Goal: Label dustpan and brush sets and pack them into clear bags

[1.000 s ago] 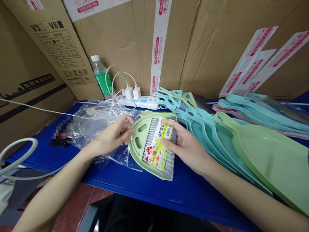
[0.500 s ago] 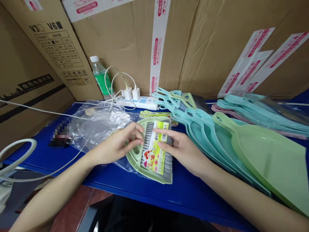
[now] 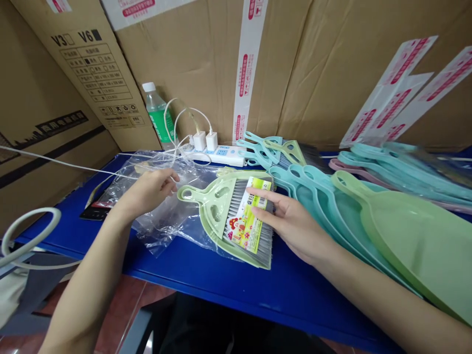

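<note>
A light green dustpan [image 3: 212,228] with a grey-bristled brush [image 3: 263,248] laid in it rests on the blue table, in clear plastic. A yellow-and-white printed label [image 3: 254,223] covers part of the bristles. My right hand [image 3: 295,223] reaches over the dustpan's right end, index finger and thumb stretched out and apart on the label. Left of the dustpan's handle, my left hand [image 3: 153,189] is above a crumpled clear plastic bag [image 3: 162,223]. Its fingers are loosely bent and apart, and nothing shows in them.
Several teal dustpans [image 3: 320,209] and a larger green dustpan [image 3: 416,231] are stacked at the right. Small brushes [image 3: 275,150] lie behind them. A power strip [image 3: 224,155] with chargers and cables stands near a bottle [image 3: 158,115]. Cardboard boxes [image 3: 199,64] wall off the back.
My left hand has moved left, away from the dustpan, uncovering its handle. My right hand stays at the label. The whole view has shifted slightly.
</note>
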Motion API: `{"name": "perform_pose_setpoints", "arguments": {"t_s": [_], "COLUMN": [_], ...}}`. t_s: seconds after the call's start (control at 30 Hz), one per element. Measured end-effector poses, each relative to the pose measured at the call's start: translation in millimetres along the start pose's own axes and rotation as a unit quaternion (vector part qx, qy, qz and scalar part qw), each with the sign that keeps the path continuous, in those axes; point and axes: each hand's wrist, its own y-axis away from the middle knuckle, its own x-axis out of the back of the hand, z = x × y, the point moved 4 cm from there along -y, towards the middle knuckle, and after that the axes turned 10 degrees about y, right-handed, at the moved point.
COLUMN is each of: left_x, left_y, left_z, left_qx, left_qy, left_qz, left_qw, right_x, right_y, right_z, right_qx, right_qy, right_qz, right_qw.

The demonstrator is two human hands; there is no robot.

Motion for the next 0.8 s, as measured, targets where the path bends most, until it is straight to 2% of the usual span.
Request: {"name": "perform_pose_setpoints", "arguments": {"t_s": [0.33, 0.6, 0.8], "left_x": [-2, -3, 0], "left_y": [4, 1, -3], "left_z": [5, -4, -10], "left_qx": [-0.011, -0.059, -0.042], "left_qy": [0.195, 0.216, 0.259], "left_qz": [-0.043, -0.079, -0.081], "left_qw": [0.98, 0.972, 0.962], "right_x": [3, 2, 4], "right_y": [-2, -1, -2], "right_z": [1, 0, -1], "right_qx": [-0.005, -0.02, -0.005], "right_qy": [-0.004, -0.004, 0.011], "right_qz": [0.006, -0.007, -0.013], "right_qw": [1.0, 1.0, 1.0]}}
